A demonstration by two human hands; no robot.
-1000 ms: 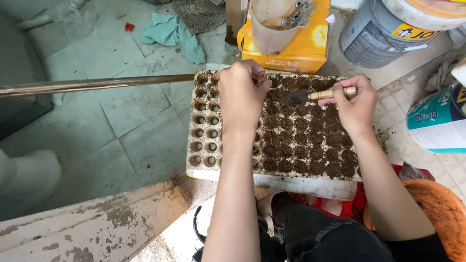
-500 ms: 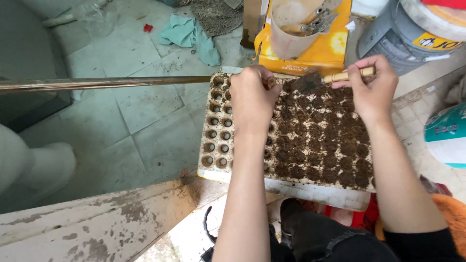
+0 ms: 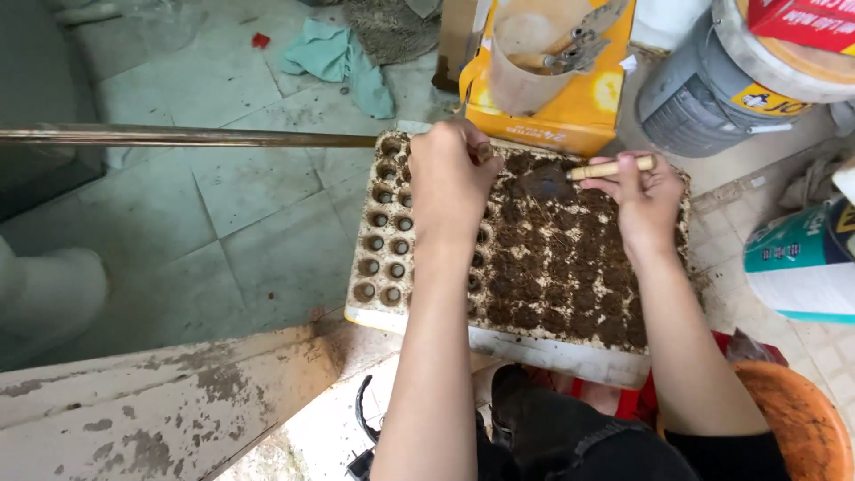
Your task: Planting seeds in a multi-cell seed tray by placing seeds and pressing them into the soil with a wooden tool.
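While the left hand (image 3: 450, 183) rests curled on the far edge of the seed tray (image 3: 383, 267), its grip pinched shut on something too small to tell, the right hand (image 3: 646, 200) grips the wooden handle of a small trowel (image 3: 583, 174). Its blade lies on the soil-filled cells. Behind the tray stand a yellow box (image 3: 570, 107) and a grey bucket (image 3: 686, 98).

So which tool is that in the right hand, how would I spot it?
Find the big seed tray on the floor, mostly filled with dark soil. At its far edge, the right hand grips a small trowel. Its pale wooden handle and dark blade, lying across the soil, set it apart from the metal tools in the cup behind.
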